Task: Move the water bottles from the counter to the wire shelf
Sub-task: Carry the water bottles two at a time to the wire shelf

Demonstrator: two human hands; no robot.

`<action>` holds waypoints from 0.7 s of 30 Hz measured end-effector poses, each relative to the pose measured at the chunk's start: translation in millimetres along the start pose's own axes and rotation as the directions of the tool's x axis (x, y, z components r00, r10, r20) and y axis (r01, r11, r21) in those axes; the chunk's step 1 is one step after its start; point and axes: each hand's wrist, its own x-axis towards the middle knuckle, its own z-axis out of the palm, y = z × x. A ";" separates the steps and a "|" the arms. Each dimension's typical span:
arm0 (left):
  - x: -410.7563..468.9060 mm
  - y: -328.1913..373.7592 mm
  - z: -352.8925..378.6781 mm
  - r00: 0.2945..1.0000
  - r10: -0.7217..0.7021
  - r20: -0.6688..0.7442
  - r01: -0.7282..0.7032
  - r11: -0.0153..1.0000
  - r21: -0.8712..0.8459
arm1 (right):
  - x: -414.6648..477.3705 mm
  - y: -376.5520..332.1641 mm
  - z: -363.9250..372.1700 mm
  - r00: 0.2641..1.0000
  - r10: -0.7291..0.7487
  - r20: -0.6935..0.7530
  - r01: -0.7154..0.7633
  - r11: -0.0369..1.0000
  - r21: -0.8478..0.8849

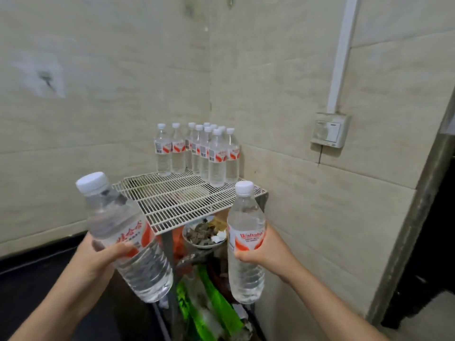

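Two bottles held: our left hand (98,258) has fingers curled round the tilted bottle (147,269), our right hand (267,252) round the upright bottle (246,217). Both are short of the wire shelf (177,201); a bottle cluster (204,156) stands at its back corner.

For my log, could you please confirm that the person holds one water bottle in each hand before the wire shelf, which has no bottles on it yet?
Not quite: the head view shows a cluster of bottles already standing at the back of the wire shelf. The rest holds: the left hand grips one bottle, the right hand a second bottle.
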 end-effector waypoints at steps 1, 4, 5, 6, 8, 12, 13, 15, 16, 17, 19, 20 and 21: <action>10.2 5.1 -2.7 0.999 0.035 -0.007 -0.034 0.999 0.020 | 12.5 -4.0 -0.3 1.000 -0.013 0.013 0.012 1.000 0.021; 46.5 18.9 -8.2 0.993 0.111 -0.041 -0.110 0.993 0.041 | 52.9 -15.7 0.8 0.998 -0.055 0.032 0.053 0.997 0.055; 60.4 21.5 -10.0 0.990 0.134 -0.051 -0.132 0.990 0.042 | 68.0 -18.7 1.2 0.997 -0.074 0.039 0.072 0.996 0.055; 75.3 24.3 -10.6 0.986 0.155 -0.059 -0.152 0.987 0.049 | 82.8 -23.1 1.7 0.995 -0.095 0.043 0.093 0.994 0.054; 107.9 22.7 -16.0 0.981 0.183 -0.070 -0.179 0.982 0.060 | 114.9 -30.4 3.8 0.992 -0.119 0.033 0.118 0.992 0.052; 170.2 5.2 -34.8 0.969 0.213 -0.128 -0.211 0.977 0.030 | 184.0 -44.0 16.1 0.992 -0.123 0.033 0.122 0.992 0.019; 182.8 0.2 -39.4 0.970 0.202 -0.133 -0.201 0.979 0.020 | 201.0 -45.2 20.7 0.993 -0.113 0.030 0.112 0.993 0.021; 204.9 -10.4 -50.3 0.971 0.172 -0.166 -0.173 0.985 0.008 | 230.7 -45.1 31.8 0.995 -0.094 0.018 0.093 0.995 0.025; 214.9 -16.3 -57.4 0.970 0.159 -0.185 -0.162 0.987 -0.002 | 243.7 -43.1 38.4 0.996 -0.092 0.019 0.092 0.995 0.026; 224.8 -22.5 -64.8 0.970 0.148 -0.192 -0.154 0.988 -0.017 | 256.5 -38.9 45.6 0.995 -0.094 0.021 0.093 0.995 0.028; 241.7 -34.5 -78.3 0.968 0.134 -0.210 -0.146 0.988 -0.044 | 279.3 -31.3 60.6 0.996 -0.087 0.016 0.086 0.996 0.038; 249.2 -40.3 -85.2 0.966 0.131 -0.223 -0.146 0.988 -0.055 | 291.0 -27.6 68.4 0.997 -0.078 0.016 0.077 0.996 0.042; 256.0 -45.7 -92.5 0.964 0.125 -0.233 -0.144 0.987 -0.067 | 303.3 -24.2 76.6 0.998 -0.067 0.019 0.067 0.997 0.039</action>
